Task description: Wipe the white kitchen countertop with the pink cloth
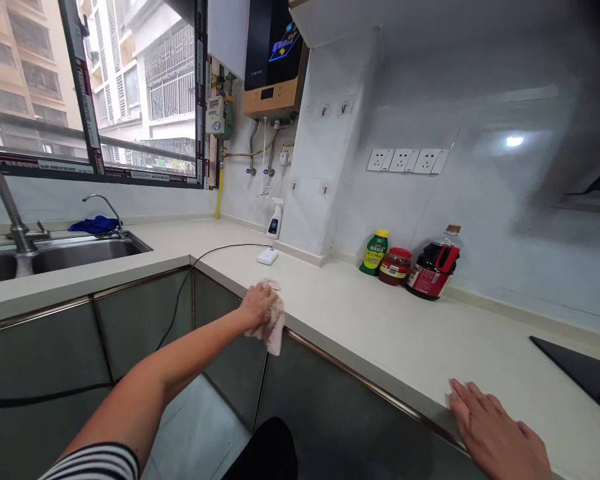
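My left hand [258,305] is closed on a pale pinkish cloth [276,327] at the front edge of the white countertop [360,320]. Part of the cloth hangs down over that edge, in front of the grey cabinet doors. At the lower right, my right hand [500,427] lies flat on the counter near its front edge, fingers stretched out and holding nothing. A small white box-shaped device [267,256] with a black cable lies on the counter just beyond the cloth.
Against the wall stand a green bottle with a yellow cap [375,253], a red-lidded jar [395,267], a large dark sauce jug [434,267] and a spray bottle [275,220]. A black cooktop [580,373] is at right, a steel sink [90,257] at left. The black cable [180,293] crosses the counter corner.
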